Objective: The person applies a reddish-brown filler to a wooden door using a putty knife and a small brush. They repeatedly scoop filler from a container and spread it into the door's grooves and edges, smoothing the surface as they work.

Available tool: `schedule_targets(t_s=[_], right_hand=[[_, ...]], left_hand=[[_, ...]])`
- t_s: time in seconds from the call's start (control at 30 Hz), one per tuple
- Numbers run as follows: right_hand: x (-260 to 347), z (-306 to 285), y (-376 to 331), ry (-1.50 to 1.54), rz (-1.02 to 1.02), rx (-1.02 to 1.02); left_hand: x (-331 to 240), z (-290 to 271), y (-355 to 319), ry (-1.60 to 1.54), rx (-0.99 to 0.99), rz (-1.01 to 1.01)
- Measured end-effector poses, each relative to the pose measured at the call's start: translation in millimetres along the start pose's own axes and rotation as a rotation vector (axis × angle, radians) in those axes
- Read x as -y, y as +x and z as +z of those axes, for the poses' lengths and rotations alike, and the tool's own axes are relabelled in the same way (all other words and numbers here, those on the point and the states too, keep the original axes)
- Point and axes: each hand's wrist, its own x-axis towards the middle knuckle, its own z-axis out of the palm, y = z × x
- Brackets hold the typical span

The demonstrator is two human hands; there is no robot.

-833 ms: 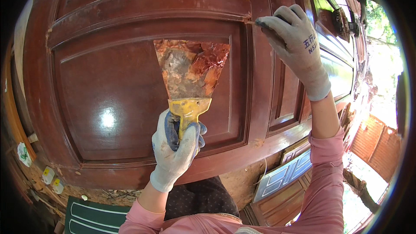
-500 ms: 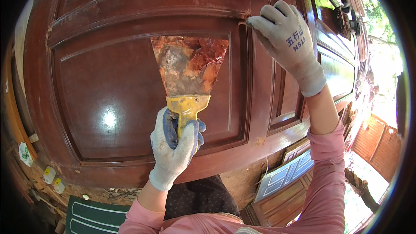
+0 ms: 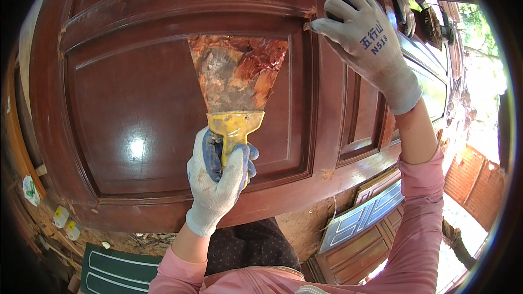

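Note:
My left hand [image 3: 218, 182], in a white glove with blue-coated fingers, is closed around the yellow handle of a wide putty knife [image 3: 239, 79]. Its flat blade points away from me, smeared with wet reddish-brown putty. My right hand [image 3: 357, 30], gloved in pale grey, is closed at the upper right corner of a recessed panel on a brown wooden door [image 3: 131, 114]. One brown-smudged fingertip touches the moulding there; whether the curled fingers hold anything is hidden. Light patches mark the door's joints near that corner.
At the upper right, another person's gloved hand [image 3: 405, 11] is by a round brush-like tool [image 3: 432, 27]. A green panel [image 3: 117, 269] lies at the lower left, near small white containers [image 3: 61, 216]. More door panels [image 3: 362, 220] lean below the door's right part.
My right hand has shifted slightly right, its fingertip still at the corner. The putty knife has moved a little away from me. The other person's hand has come lower into view.

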Motion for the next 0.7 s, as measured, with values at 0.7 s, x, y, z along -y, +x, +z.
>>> schedule_targets(t_s=[0.7], right_hand=[[-4, 7, -26, 0.333, 0.294, -0.109]], left_hand=[[4, -2, -1, 0.037, 0.003, 0.032]])
